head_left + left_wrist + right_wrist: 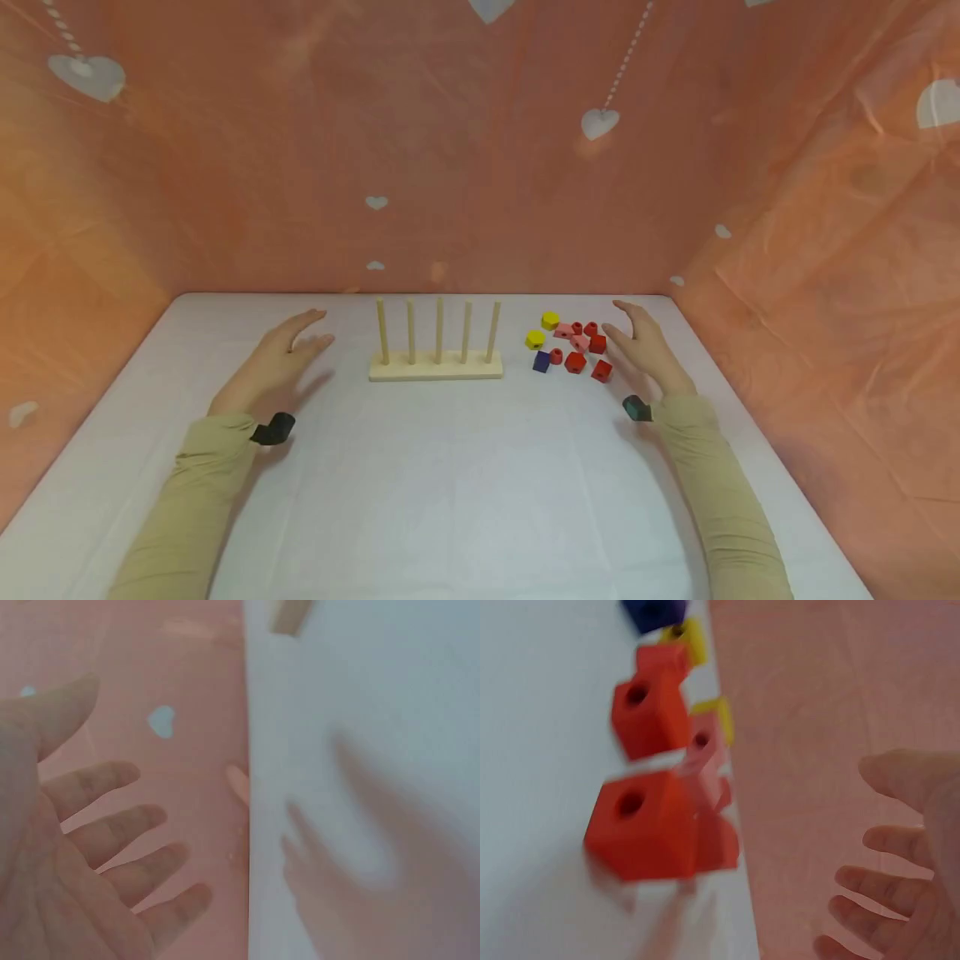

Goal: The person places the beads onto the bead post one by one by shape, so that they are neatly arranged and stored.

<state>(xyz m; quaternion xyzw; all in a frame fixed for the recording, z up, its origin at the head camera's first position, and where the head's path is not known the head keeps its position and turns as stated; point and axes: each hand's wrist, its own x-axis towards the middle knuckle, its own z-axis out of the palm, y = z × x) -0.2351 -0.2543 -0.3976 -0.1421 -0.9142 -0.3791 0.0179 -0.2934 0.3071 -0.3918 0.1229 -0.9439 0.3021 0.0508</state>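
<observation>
A pale wooden peg stand (436, 367) with several upright bare pegs stands toward the back of the white table. My left hand (273, 360) is held left of the stand, fingers spread and relaxed, with nothing in it. To the right of the stand lies a loose group of beads: yellow beads (535, 339), a dark blue cube bead (542, 362), pink beads (580, 342) and several red beads (575, 362). My right hand (643, 346) hovers just right of this group, its fingers loosely extended and holding nothing. In the right wrist view, a red bead (641, 825) shows its drilled hole.
The white tabletop (450, 500) stretches in front of the stand. Behind it and at both sides hangs orange-pink cloth (480, 167) printed with pale hearts. A small black camera (274, 429) sits on the left wrist and another dark camera (637, 408) on the right.
</observation>
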